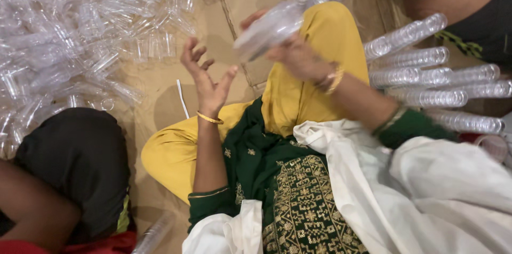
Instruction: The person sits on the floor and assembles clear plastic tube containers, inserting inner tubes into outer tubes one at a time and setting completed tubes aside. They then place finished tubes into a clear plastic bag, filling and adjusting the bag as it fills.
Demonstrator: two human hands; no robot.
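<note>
Holding: right hand [298,57] grips a stack of nested clear plastic cups [269,30], fingers wrapped round its lower end.
Stack axis: long axis runs on a slant, from the right hand's palm up and leftward; motion blur softens its outline.
Left hand [205,81]: empty, fingers spread wide, palm turned toward the stack, just below and left of its free end, not touching.
Nearer hand: right hand is on the stack; left hand is near but apart.
Loose supply: heap of single clear cups [69,41] lies on the floor mat [160,81], further left beyond the left hand.
Finished stacks: long rows of nested cups [426,73] lie on their sides to the right, behind the right forearm.
Lap: yellow trouser knee [330,35] sits under the held stack.
Neighbours: another person's knee in dark cloth [80,158] at lower left; another at upper right.
</note>
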